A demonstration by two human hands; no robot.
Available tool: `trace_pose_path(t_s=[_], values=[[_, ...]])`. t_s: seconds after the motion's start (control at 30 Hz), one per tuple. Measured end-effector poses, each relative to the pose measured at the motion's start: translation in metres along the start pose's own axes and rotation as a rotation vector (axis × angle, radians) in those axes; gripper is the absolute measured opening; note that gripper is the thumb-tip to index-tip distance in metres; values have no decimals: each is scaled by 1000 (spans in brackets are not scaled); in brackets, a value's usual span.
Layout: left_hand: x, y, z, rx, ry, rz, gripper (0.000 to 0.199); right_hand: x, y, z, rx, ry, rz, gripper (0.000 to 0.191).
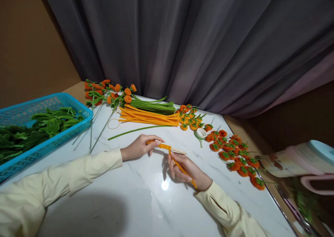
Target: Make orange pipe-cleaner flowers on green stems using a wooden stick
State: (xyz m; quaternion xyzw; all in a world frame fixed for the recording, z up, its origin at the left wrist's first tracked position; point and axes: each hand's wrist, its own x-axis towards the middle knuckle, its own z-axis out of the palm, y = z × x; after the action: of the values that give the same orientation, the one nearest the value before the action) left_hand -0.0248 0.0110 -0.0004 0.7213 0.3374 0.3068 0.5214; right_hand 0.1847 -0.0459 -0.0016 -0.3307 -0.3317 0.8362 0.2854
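Note:
Over the white marbled table (146,202), an orange-yellow pipe cleaner (165,146) is coiled in tight turns around a thin wooden stick (180,151). My left hand (138,147) pinches the coiled part at its left end. The stick's bare end sticks out to the right, past the coil. My right hand (186,171) is closed on the pipe cleaner's loose tail, which runs down across the fingers toward the wrist. Just beyond my hands lie a single green pipe cleaner (135,131) and a bundle of orange-yellow pipe cleaners (151,117).
Green pipe cleaners (153,106) lie behind the orange bundle. Finished orange flowers (231,148) line the right edge, near a roll of tape (201,133). More flowers (112,91) are at back left. A blue basket (87,117) holds green leaves; a large cup (294,158) is right.

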Motion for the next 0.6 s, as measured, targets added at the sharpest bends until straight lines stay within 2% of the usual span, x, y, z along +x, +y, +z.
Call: trace_pose_path(t_s=[0.23, 0.3, 0.6], values=[[-2, -3, 5, 331, 133, 357, 25, 0, -1, -6, 19, -25, 44, 31], [-2, -3, 6, 370, 127, 357, 26, 1, -2, -6, 8, -25, 49, 32], [1, -3, 3, 389, 74, 173, 27, -2, -7, 2, -37, 16, 83, 31]])
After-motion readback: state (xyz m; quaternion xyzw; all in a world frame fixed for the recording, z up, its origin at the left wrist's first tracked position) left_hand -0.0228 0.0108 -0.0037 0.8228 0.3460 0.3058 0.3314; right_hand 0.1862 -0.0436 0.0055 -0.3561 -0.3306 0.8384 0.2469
